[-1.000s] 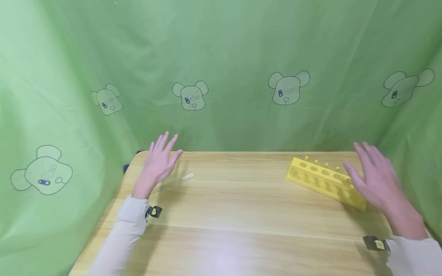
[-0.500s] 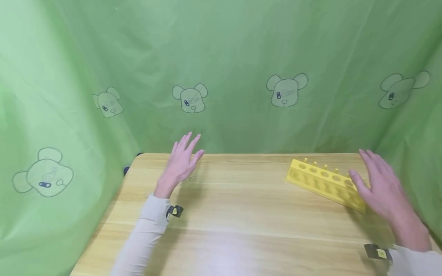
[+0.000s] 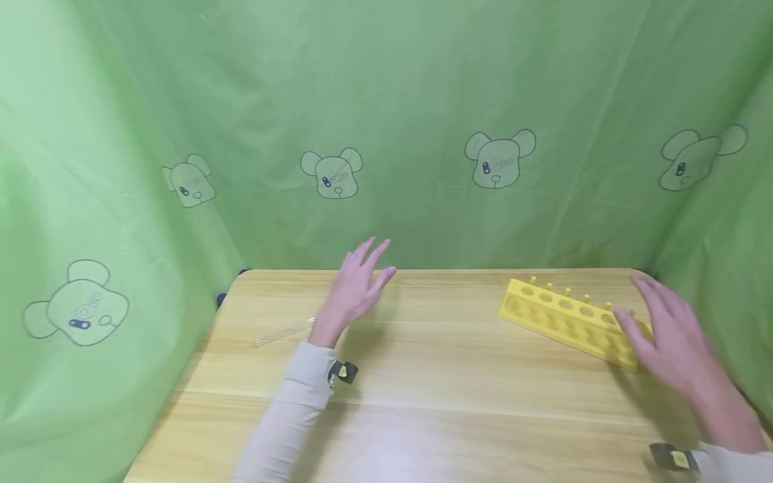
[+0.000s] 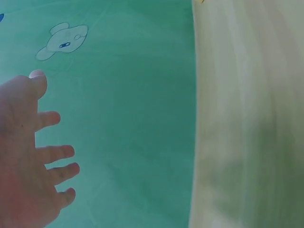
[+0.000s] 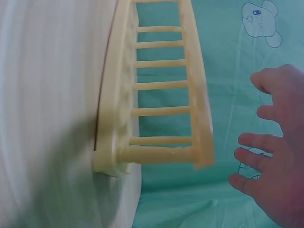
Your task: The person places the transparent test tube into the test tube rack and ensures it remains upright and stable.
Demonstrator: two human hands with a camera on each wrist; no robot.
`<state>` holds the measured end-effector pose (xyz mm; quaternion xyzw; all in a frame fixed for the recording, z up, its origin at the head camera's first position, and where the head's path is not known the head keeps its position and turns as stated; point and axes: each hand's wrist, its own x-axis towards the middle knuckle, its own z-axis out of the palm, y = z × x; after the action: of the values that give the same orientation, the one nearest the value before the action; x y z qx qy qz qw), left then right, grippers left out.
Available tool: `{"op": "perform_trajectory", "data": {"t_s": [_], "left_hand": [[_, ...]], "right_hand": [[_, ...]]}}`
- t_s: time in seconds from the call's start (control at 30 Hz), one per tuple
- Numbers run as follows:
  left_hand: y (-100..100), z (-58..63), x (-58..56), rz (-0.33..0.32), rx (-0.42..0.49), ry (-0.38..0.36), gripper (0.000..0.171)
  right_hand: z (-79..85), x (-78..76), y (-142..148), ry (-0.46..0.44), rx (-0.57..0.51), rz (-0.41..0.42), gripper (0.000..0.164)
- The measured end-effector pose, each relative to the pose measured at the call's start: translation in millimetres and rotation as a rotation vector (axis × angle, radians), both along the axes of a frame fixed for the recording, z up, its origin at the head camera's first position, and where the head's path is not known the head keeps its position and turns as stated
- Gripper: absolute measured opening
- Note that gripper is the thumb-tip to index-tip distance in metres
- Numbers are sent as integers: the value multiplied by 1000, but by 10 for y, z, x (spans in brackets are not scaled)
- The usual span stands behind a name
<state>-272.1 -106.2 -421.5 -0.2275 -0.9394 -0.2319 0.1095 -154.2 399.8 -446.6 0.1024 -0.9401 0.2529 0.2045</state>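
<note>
Your left hand (image 3: 353,292) hangs above the wooden table (image 3: 423,382), palm turned inward, its fingers and thumb straight, spread apart and holding nothing, its shadow falling on the wood. Behind that wrist, on the left half of the table, lies slim clear glassware (image 3: 284,333), partly hidden by your arm; it looks like a thin tube, though from this angle you could not fairly say whether there is one or more. Across the table, your right hand (image 3: 676,335) hovers by the near right end of a yellow rack (image 3: 568,323), fingers loosely extended, thumb standing well away from them, grasping nothing; the right wrist view shows a gap between fingers and rack. The rack stands at a slant on the right side of the table, its left end farther from you, with round holes along its top and small pegs along its far side. You wear pale sleeves (image 3: 290,416) and a black device (image 3: 345,372) at each wrist. A green curtain (image 3: 410,100) printed with bear faces (image 3: 331,178) surrounds the table's back and sides.
</note>
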Motion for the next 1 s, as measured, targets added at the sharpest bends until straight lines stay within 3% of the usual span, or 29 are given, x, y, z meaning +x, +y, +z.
{"op": "perform_trajectory", "data": {"t_s": [0.27, 0.47, 0.8, 1.0], "left_hand": [[315, -202, 1, -64, 36, 0, 64], [497, -325, 15, -77, 70, -12, 64], [816, -429, 65, -174, 82, -20, 64], [998, -516, 70, -219, 77, 11, 61]], "right_hand": [[-118, 49, 91, 8, -3, 5, 71], [-166, 66, 112, -6, 6, 6, 71], [-188, 77, 115, 3, 62, -20, 75], [-206, 68, 106, 22, 99, -23, 75]]}}
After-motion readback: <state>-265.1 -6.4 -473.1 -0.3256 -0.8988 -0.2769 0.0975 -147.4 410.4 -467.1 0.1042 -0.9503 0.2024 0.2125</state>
